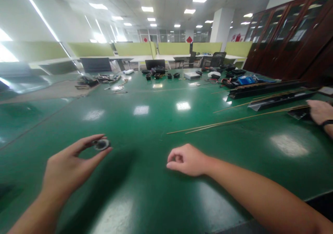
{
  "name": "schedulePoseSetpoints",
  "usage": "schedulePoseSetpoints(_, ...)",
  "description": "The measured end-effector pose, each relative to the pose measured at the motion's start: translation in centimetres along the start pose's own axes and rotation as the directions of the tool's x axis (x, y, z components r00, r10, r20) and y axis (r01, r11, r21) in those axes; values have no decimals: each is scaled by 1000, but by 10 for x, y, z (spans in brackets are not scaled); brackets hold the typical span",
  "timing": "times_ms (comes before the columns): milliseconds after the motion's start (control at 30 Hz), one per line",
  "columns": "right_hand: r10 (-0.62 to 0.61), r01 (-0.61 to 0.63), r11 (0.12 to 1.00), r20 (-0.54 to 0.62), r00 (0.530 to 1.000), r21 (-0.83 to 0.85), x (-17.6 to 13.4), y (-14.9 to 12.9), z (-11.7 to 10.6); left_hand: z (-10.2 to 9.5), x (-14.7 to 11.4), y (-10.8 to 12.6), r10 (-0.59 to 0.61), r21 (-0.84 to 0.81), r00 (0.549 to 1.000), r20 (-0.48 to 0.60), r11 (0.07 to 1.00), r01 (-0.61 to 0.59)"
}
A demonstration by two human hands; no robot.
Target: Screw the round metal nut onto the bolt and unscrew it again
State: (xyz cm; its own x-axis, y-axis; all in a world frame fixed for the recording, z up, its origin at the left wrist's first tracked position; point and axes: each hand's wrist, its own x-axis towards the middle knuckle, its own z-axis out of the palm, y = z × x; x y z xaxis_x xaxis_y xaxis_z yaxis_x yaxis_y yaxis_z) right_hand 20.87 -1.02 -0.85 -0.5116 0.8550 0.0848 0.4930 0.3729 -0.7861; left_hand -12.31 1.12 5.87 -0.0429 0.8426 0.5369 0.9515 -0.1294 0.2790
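Note:
Between the thumb and fingertips of my left hand (69, 166) is a small round metal part (102, 144) with a pale ring-shaped face and a dark middle. It is held above the green tabletop (145, 130), and its exact kind is too blurred to tell. My right hand (188, 160) is loosely curled at the table surface, thumb against the bent fingers. Anything inside its curl is hidden. Just beyond it lie the ends of several thin brass-coloured rods (208, 126).
At the right edge, another person's hand (319, 111) touches a black channel-like piece. Long black channels (265, 89) with rods stretch nearby. Farther back are small black boxes (157, 76), a white box (191, 75), a blue item (246, 80) and loose parts (106, 78) at left.

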Motion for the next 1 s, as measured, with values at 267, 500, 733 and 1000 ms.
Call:
schedulePoseSetpoints(267,57,-51,997,-117,991,56,0,4,1,67,-1,94,362,-477,928,86,833,-281)
schedulePoseSetpoints(500,152,-119,983,-255,955,142,3,8,5,83,-18,117,356,-575,899,256,803,-154)
schedulePoseSetpoints(733,209,-154,960,-239,948,232,6,16,6,97,-31,122,397,-760,793,462,638,123)
schedulePoseSetpoints(1000,166,-121,968,-199,966,218,1,18,7,105,-32,114,421,-808,759,496,544,226)
